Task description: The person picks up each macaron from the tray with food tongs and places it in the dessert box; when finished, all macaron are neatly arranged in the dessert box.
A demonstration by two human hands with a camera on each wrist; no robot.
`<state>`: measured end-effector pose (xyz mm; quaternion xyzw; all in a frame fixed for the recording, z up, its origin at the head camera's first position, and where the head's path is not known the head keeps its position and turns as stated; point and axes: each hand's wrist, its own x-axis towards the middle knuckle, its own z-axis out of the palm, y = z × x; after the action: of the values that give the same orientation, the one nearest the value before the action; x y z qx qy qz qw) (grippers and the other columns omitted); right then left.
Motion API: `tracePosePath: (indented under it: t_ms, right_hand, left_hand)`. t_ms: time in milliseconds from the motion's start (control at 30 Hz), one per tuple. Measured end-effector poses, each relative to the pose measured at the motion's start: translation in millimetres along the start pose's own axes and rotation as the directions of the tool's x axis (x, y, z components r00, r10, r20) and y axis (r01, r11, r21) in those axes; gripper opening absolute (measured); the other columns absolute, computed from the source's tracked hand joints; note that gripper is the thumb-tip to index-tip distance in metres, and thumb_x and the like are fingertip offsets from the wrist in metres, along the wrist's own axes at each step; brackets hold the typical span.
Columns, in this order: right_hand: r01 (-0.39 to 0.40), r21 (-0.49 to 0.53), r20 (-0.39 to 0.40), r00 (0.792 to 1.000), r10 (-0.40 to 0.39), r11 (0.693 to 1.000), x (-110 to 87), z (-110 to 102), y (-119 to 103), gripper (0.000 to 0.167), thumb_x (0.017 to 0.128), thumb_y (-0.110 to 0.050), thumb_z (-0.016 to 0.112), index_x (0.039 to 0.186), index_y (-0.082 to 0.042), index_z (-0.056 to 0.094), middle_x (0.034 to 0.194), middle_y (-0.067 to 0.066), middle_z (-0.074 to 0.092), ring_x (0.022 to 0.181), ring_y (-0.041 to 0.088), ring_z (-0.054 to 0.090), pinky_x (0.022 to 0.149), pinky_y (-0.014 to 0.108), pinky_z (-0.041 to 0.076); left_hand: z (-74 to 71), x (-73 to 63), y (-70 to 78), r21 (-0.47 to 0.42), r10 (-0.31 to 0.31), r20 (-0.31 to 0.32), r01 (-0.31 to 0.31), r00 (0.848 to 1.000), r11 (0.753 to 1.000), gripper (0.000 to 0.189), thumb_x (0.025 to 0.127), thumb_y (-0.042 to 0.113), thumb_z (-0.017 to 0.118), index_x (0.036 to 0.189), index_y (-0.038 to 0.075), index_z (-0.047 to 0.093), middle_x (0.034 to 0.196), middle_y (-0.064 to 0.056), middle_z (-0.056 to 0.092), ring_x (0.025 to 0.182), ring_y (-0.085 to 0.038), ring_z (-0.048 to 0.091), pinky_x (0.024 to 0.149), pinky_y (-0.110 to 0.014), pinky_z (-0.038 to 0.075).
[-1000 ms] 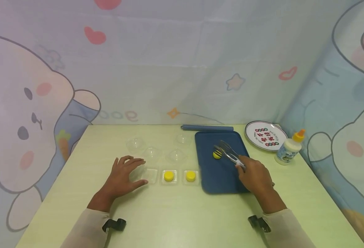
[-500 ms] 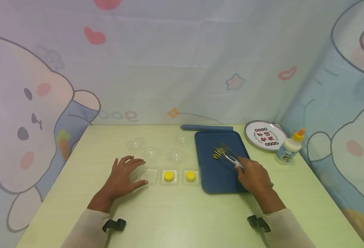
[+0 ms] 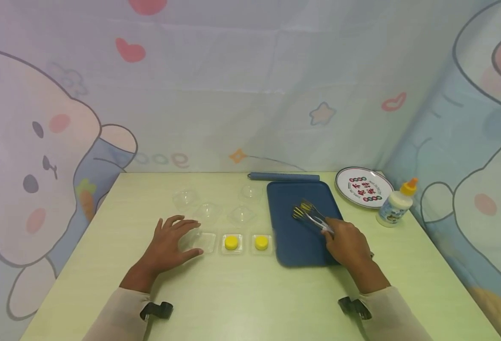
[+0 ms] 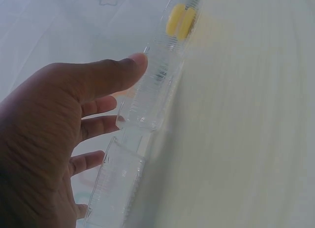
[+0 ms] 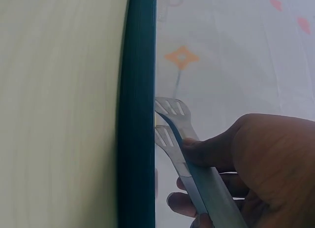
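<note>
My right hand (image 3: 349, 244) holds slotted metal tongs (image 5: 184, 166) over the blue tray (image 3: 303, 246). Yellow (image 3: 298, 213) shows through the slots of both tong ends, low over the tray surface. On the left, my left hand (image 3: 169, 241) has its thumb and fingers spread beside a clear plastic box base (image 3: 206, 242). In the left wrist view the thumb and fingertips are right at the edges of clear plastic pieces (image 4: 115, 183). Two more clear bases each hold a round yellow piece, one in the middle (image 3: 231, 243) and one nearer the tray (image 3: 261, 243).
Several clear domed lids (image 3: 241, 215) lie behind the bases. A grey-blue rod (image 3: 283, 176) runs along the back edge. At the back right are a white printed plate (image 3: 364, 187) and a white bottle with an orange cap (image 3: 393, 208). A patterned cloth (image 3: 250, 94) hangs behind the table.
My right hand has shifted slightly left and toward me with the tongs. Yellow now shows through both tong ends, where at first it showed at one. The left hand stays in place.
</note>
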<state>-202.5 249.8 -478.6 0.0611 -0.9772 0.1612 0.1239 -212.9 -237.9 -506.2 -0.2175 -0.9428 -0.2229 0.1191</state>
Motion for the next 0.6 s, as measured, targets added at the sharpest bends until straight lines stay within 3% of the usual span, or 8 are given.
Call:
tracePosePath:
  t_ms: [600]
  right_hand:
    - [0.011,0.023,-0.027,1.0,-0.011,1.0,-0.6,3.6,3.4,0.039,0.1,-0.015,0.077,0.136,0.0,0.073,0.126,0.026,0.078,0.109,0.051,0.076,0.081,0.066,0.061]
  left_hand:
    - [0.1,-1.2,1.0,-0.016,0.002,-0.002,-0.002,1.0,1.0,0.066,0.085,0.041,0.091,0.142,0.015,0.07,0.147,-0.008,0.071,0.148,-0.045,0.05,0.119,-0.089,0.022]
